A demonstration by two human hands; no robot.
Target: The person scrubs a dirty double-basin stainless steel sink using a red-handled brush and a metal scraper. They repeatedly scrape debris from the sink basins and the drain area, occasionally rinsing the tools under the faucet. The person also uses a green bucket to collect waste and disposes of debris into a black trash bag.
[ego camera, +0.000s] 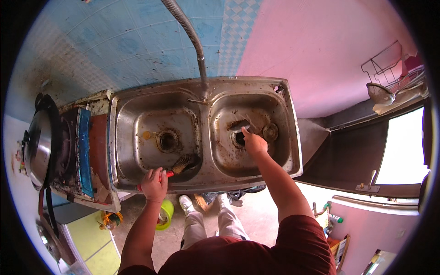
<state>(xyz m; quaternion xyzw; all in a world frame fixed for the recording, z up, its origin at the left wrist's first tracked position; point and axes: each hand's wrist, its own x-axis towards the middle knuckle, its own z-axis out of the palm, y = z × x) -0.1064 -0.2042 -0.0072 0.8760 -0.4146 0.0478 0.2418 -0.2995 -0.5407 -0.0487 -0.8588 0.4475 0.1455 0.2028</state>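
My left hand (154,184) grips the red handle of a scrub brush (172,173) at the front of the left basin. The brush's dark, worn bristles rest low in that basin (125,137), to the right of its stained drain (168,141). Over in the right basin (220,154), my right hand (255,141) is closed, its extended index finger on a small metal piece (240,126) whose exact kind I cannot tell. That piece lies just above the dark drain opening (239,139). A round drain strainer (270,132) sits right of the opening. Brown grime marks both steel basins.
A flexible metal faucet (202,74) rises between the basins. Left of the sink stands a gas stove (74,147) bearing a lidded wok (39,147). Below are a green bucket (166,215) and a bottle (111,220). A wire rack (381,67) and sieve (380,94) are at right.
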